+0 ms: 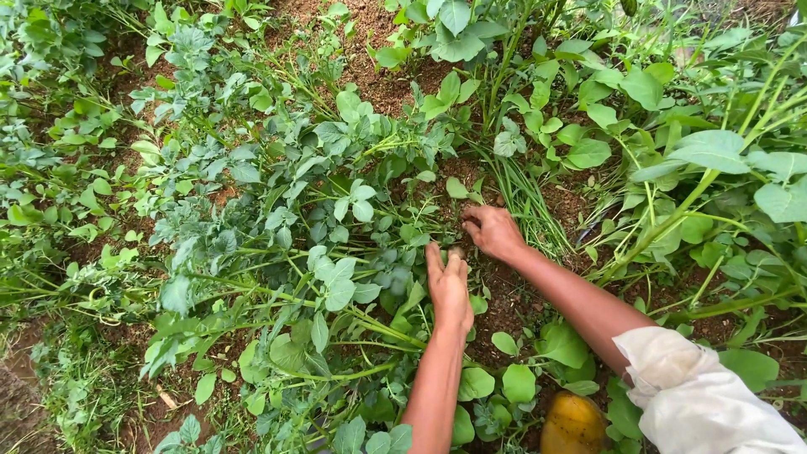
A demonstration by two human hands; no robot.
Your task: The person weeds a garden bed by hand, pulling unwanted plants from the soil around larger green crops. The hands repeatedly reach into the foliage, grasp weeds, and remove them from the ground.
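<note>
Fingers first: on my left hand (450, 286) they're held straight and pressed together like a flat paddle, pointing up the frame into the base of the leafy plant (336, 235), not gripping anything as far as I can see. It looks like that flat shape is there to push the stems aside and keep the foliage off the spot I'm working at. My right hand (494, 231) sits just above and to the right of it, near the middle of the frame, with the fingers curled down toward the reddish-brown soil (513, 307). I honestly can't tell whether they're pinched on a stem or root or just digging at the dirt, since the fingertips are tucked under the leaves. Both hands nearly meet at one point, right where the stems come out of the ground, so that patch at centre frame is where the action is. That plant sprawls to the left, its long green stems lying nearly flat and fanning out toward the left edge. A clump of thin grass blades (525, 197) stands just right of my right hand. Broad-leaved plants (714, 160) fill the right side. My rolled-up white sleeve (698, 395) is at lower right, and a rounded yellow-orange thing (573, 424) pokes in at the bottom edge, hard to say what it is.
</note>
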